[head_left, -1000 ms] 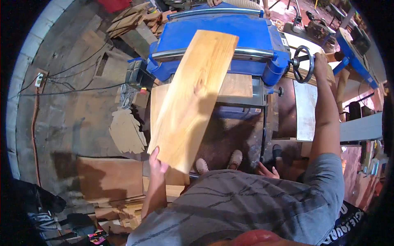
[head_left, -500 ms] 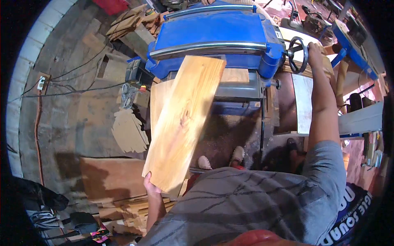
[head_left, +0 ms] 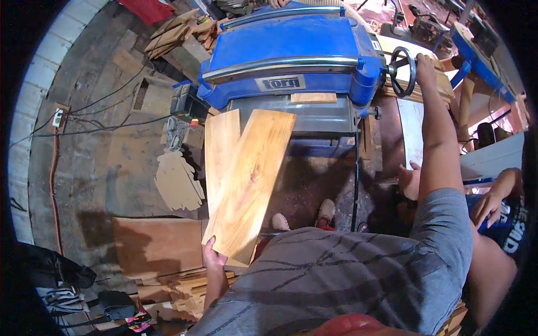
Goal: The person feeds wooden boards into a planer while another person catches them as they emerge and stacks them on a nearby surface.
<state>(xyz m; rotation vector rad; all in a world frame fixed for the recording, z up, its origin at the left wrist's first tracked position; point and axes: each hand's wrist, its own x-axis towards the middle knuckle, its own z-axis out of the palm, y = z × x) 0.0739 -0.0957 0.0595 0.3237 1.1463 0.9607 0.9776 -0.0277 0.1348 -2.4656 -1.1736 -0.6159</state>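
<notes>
My left hand [head_left: 213,255] grips the near end of a wooden board [head_left: 252,179] with a dark knot. The board slants up toward a blue thickness planer [head_left: 286,42], its far end a little short of the planer's metal bed [head_left: 269,119]. Beneath it a second wooden board [head_left: 222,126] shows partly. My right hand [head_left: 426,70], arm stretched out, is closed at the outer side of the black handwheel [head_left: 413,73] on the planer's right; the fingers are partly hidden. A small piece of wood [head_left: 312,98] lies on the bed below the planer's label.
Another person's hand [head_left: 490,207] and leg are close by at my right. A hand [head_left: 277,3] shows behind the planer. Cables [head_left: 106,130] cross the floor at left. Wood scraps [head_left: 182,294] lie at lower left, stacked boards [head_left: 445,84] beyond the handwheel.
The board in my left hand has come back toward me and lower, uncovering the planer's label and bed. My right hand stays at the handwheel. The person at right has leaned into view.
</notes>
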